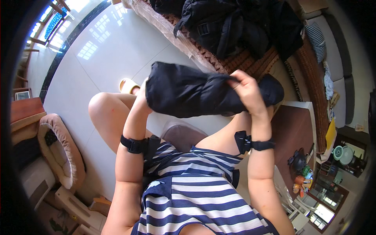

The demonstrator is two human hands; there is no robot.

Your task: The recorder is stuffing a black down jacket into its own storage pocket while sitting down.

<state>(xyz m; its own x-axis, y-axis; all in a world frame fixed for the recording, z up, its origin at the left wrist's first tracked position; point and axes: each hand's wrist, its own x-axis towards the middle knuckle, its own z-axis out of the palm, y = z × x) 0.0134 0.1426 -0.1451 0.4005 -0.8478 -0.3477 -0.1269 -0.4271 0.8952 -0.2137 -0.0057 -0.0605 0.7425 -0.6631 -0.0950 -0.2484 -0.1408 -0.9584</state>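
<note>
A thick, folded bundle of black cloth is held up across my lap; its exact kind does not show. My left hand grips its left end, with most of the fingers hidden behind the fabric. On the right, my right hand pinches a fold at the upper edge between thumb and fingers. Part of the black cloth bulges out to the right, beyond that hand. Beyond the bundle, a heap of black clothes lies on a brown woven cover.
A grey stool stands between my knees. To my right is a brown-topped table with small items on it. A padded pet bed lies at the left. Pale tiled floor stretches ahead, and a grey sofa stands far right.
</note>
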